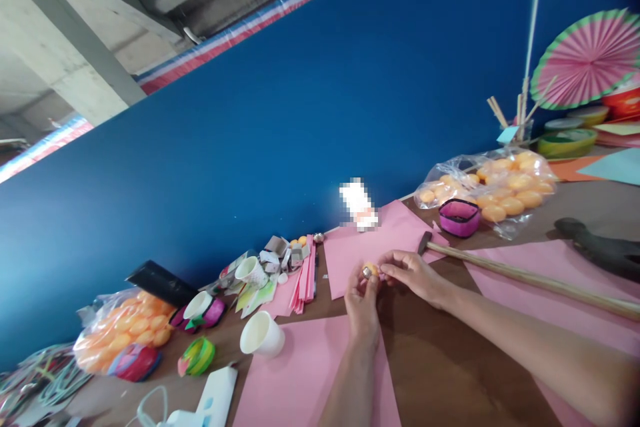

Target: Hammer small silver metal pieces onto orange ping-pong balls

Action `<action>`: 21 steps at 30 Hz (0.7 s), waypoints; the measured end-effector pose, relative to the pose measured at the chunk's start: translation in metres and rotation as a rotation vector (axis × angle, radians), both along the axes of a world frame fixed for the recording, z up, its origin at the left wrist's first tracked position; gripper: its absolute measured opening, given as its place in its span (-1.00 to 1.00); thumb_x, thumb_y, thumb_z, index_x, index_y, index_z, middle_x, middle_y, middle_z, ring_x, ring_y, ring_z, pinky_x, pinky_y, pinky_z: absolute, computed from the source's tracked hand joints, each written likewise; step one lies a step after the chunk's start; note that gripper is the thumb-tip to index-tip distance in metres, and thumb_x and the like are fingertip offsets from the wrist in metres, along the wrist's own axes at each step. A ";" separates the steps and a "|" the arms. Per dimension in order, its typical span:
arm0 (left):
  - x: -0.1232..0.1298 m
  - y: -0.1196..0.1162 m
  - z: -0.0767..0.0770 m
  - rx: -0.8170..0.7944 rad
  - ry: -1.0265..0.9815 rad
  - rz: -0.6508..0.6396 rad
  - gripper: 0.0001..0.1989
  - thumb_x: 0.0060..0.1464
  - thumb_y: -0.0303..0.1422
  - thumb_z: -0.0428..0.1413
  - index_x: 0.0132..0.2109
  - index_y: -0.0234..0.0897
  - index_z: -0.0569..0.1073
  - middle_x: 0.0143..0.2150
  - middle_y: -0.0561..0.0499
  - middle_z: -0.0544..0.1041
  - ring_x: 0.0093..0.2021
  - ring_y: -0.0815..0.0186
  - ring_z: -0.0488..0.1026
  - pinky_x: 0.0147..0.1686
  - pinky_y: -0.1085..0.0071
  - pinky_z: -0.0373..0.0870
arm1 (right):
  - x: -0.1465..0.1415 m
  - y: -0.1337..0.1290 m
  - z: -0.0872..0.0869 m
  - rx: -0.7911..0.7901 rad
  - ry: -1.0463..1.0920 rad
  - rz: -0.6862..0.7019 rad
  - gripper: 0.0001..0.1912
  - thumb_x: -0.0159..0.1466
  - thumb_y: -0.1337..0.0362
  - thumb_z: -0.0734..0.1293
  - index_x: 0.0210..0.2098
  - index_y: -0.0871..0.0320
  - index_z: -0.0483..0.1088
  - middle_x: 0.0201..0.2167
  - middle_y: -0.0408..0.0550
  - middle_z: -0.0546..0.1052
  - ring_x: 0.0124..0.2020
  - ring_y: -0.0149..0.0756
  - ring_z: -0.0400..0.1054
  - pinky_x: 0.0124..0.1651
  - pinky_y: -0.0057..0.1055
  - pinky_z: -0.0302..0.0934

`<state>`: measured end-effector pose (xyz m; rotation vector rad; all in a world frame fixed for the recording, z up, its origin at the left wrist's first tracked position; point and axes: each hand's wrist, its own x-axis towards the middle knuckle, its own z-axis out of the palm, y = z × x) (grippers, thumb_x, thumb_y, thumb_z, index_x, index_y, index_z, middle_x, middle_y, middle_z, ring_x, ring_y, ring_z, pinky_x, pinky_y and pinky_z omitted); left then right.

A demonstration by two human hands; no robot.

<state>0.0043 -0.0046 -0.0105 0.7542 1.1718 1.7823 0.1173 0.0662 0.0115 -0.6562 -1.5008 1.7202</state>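
In the head view, my left hand [361, 303] is closed around a small shiny silver ball [367, 272], which looks like a jingle bell. An orange piece [372, 266] shows right behind the ball, partly covered by fingers. Just to the right, my right hand [410, 275] has thumb and forefinger pinched together near the ball. Something small and pinkish is at its fingertips, too small to name. Both hands are above the brown table [425, 347], by the lower edge of a pink paper sheet [383, 243].
A hammer [525, 270] lies to the right. Bags of orange balls [515, 180] [130, 327] sit on both sides. A white cup [263, 335] stands on another pink sheet [300, 380]. At lower left is a white power strip [217, 393]. A blue wall [250, 133] rises behind.
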 end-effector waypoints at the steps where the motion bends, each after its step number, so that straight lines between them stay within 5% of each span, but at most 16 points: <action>1: 0.000 0.000 0.000 -0.001 0.000 0.001 -0.39 -0.09 -0.28 0.18 0.13 -0.23 0.22 -0.17 -0.08 0.50 -0.20 0.27 0.47 -0.12 0.30 0.34 | 0.000 0.000 -0.001 0.005 0.004 0.006 -0.74 0.07 0.12 0.33 -0.37 0.20 0.36 -0.52 -0.17 0.44 -0.52 -0.45 0.28 -0.45 -0.49 0.18; 11: 0.002 0.001 0.005 -0.033 0.037 0.029 -0.36 -0.18 -0.32 0.23 0.10 -0.27 0.27 -0.23 -0.05 0.52 -0.24 0.30 0.47 -0.15 0.37 0.34 | 0.001 0.002 -0.004 0.220 -0.044 0.038 -0.76 0.13 0.12 0.28 -0.41 0.20 0.35 -0.34 -0.08 0.44 -0.31 -0.34 0.30 -0.21 -0.40 0.18; 21: 0.008 -0.003 0.014 -0.038 0.074 0.052 -0.40 -0.17 -0.32 0.22 0.07 -0.32 0.30 -0.28 -0.05 0.54 -0.23 0.26 0.47 -0.19 0.38 0.35 | 0.001 0.005 -0.009 0.253 -0.077 0.057 -0.71 0.14 0.08 0.28 -0.44 0.21 0.38 -0.22 -0.02 0.46 -0.18 -0.24 0.32 -0.09 -0.36 0.13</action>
